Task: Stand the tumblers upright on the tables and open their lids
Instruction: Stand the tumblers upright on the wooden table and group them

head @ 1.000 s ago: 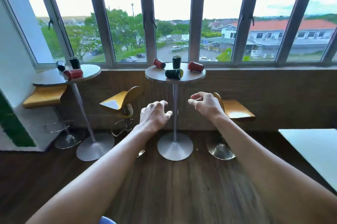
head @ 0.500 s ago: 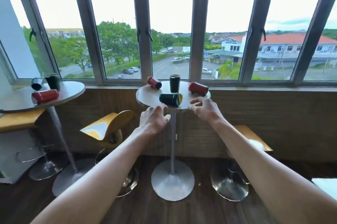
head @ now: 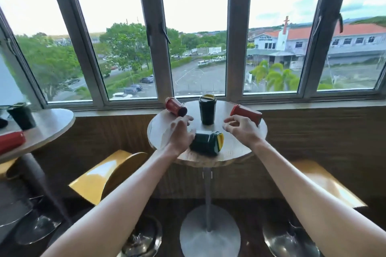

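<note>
A small round table (head: 236, 152) by the window carries several tumblers. A dark green tumbler (head: 207, 112) with a yellow lid stands upright at the back middle. Another dark green tumbler (head: 205, 143) lies on its side near the front, yellow lid pointing right. One red tumbler (head: 175, 106) lies at the back left, another red tumbler (head: 246, 113) lies at the back right. My left hand (head: 180, 133) hovers open just left of the lying green tumbler, touching or nearly touching its base. My right hand (head: 240, 129) is above the table, fingers loosely curled, holding nothing.
A second round table (head: 52, 123) at the left holds an upright dark green tumbler (head: 20, 115) and a lying red tumbler (head: 11, 141). Yellow stools (head: 108, 175) (head: 325, 185) flank the middle table. A window sill and wood-panelled wall lie right behind the tables.
I have come closer to the middle table. Both hands moved forward from below its edge to over the tabletop, either side of the lying green tumbler.
</note>
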Available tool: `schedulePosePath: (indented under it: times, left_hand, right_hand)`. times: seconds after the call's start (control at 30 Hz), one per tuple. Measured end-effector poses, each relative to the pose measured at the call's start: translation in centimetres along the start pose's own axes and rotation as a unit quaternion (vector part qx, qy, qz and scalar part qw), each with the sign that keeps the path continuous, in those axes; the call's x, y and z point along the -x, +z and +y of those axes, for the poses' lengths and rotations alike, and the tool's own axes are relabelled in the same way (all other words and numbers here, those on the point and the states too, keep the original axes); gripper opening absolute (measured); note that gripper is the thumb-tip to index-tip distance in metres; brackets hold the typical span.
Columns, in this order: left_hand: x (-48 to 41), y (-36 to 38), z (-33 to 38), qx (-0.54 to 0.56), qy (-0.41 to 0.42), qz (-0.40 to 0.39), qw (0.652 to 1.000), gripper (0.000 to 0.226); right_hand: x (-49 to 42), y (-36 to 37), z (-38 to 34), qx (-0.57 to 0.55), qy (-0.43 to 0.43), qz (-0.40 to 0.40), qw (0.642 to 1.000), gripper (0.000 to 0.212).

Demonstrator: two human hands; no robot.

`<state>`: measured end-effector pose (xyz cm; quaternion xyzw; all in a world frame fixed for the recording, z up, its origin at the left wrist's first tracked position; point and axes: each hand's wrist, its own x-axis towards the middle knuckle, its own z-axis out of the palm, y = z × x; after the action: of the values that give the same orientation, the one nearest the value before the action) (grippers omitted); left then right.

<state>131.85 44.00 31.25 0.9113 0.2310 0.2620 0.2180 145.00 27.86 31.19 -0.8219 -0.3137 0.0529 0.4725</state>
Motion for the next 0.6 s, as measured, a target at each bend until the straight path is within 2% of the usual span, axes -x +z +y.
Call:
schedulePosePath:
  times: [0.1, 0.3, 0.43, 0.6]
  left_hand:
    - [-6.3, 2.8, -2.7, 0.025, 0.015, 0.009, 1.0, 0.037]
    - [-16.5, 7.1, -7.3, 0.056, 0.027, -0.043, 0.997, 0.043]
    - [-22.2, 9.7, -9.7, 0.087, 0.073, -0.081, 0.99, 0.059]
    - [-28.0, 12.7, -11.9, 0.152, 0.158, -0.134, 0.967, 0.078]
  right_hand:
    - [-6.0, 1.6, 1.8, -0.012, 0.008, -0.022, 1.0, 0.024]
    - [-15.1, 4.7, 4.0, -0.016, 0.036, -0.077, 0.996, 0.022]
    - [-18.0, 6.0, 4.3, -0.024, 0.059, -0.109, 0.992, 0.017]
    - [-17.6, 7.2, 4.3, -0.001, 0.102, -0.157, 0.982, 0.023]
